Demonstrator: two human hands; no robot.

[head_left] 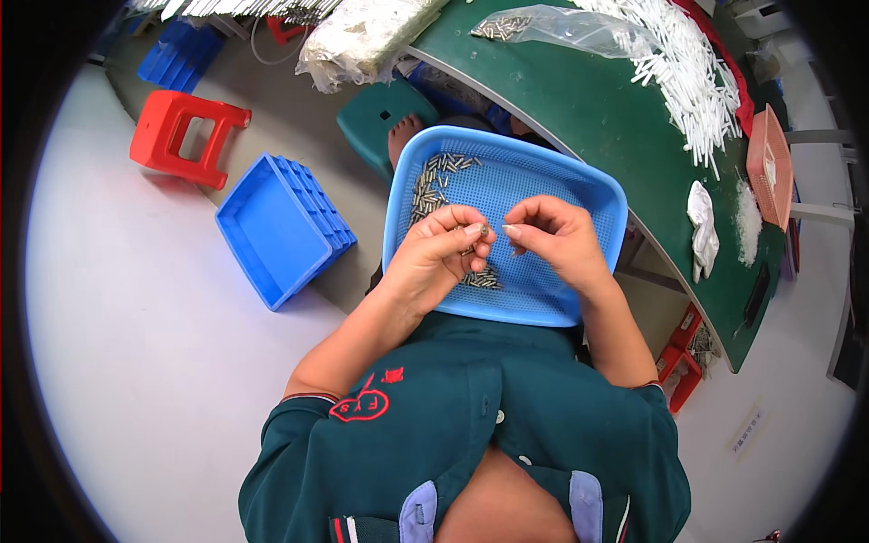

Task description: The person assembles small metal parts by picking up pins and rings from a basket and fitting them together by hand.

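A blue perforated plastic basket [605, 192] rests on my lap. Small silvery metal pins [424, 195] lie along its left side, and more are below my hands. Over the basket, my left hand [444, 252] is closed, with a small metal pin [483, 232] showing at the thumb and fingertips; how many it holds is hidden. Facing it a short gap away, my right hand [563, 242] has thumb and forefinger pinched together. Whatever sits between those right fingertips is too small to make out.
On the right, a green table [579, 109] carries a heap of white sticks [688, 90], a plastic bag [579, 32] with metal pins, and a white glove [701, 226]. To the left stand a blue crate stack [281, 231] and a red stool [181, 136]. A green stool [367, 113] is ahead.
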